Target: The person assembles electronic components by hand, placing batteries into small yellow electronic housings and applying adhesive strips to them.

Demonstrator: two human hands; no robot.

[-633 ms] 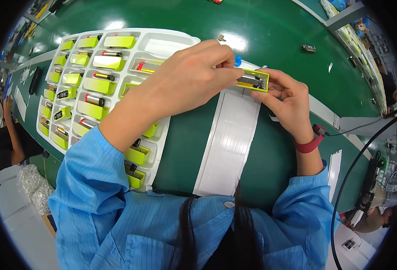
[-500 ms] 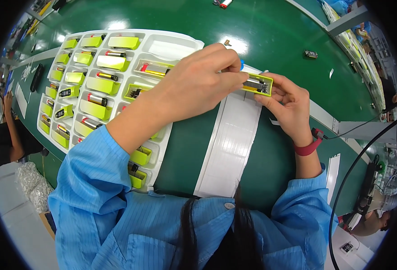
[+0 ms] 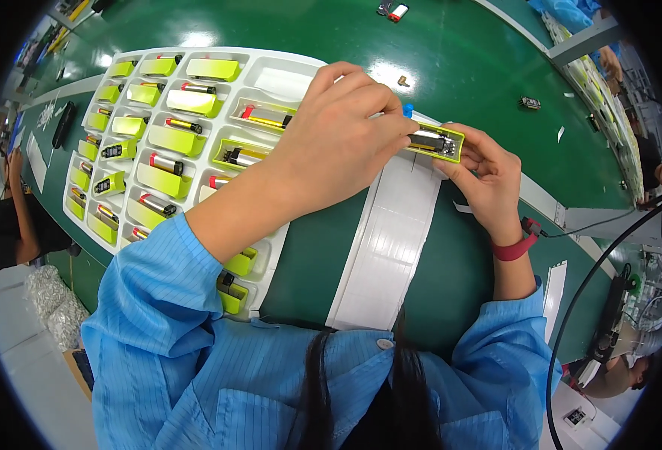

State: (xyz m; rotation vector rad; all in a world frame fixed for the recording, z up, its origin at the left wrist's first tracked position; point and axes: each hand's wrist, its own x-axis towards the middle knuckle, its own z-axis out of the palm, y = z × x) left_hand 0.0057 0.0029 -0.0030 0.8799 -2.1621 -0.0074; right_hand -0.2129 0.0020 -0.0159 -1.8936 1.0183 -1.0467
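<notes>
My right hand (image 3: 485, 169) grips the right end of a narrow yellow-green plastic case (image 3: 457, 156), thumb at the near side and fingers behind. The case is open on top; a silvery part and small electronic pieces show inside. Over the case's left end, the fingers of my left hand (image 3: 346, 142) are pinched together; what lies between the fingertips is hidden. Beneath, a long white strip (image 3: 380, 247) lies on the green table. To the left is a white compartment tray (image 3: 271, 274) with several similar yellow-green cases, many with red-ended battery cells; my left forearm covers part of it.
A small blue object (image 3: 407, 110) shows just behind my left fingers. Farther off on the table (image 3: 466, 60) lie a small brown piece (image 3: 404, 81) and a dark electronic part (image 3: 528, 102). A cord runs from my red wristband (image 3: 515, 249). Other people are at both sides.
The view has shifted slightly. The case is angled a little differently, with more of its inside showing, and my left fingers remain at its left end.
</notes>
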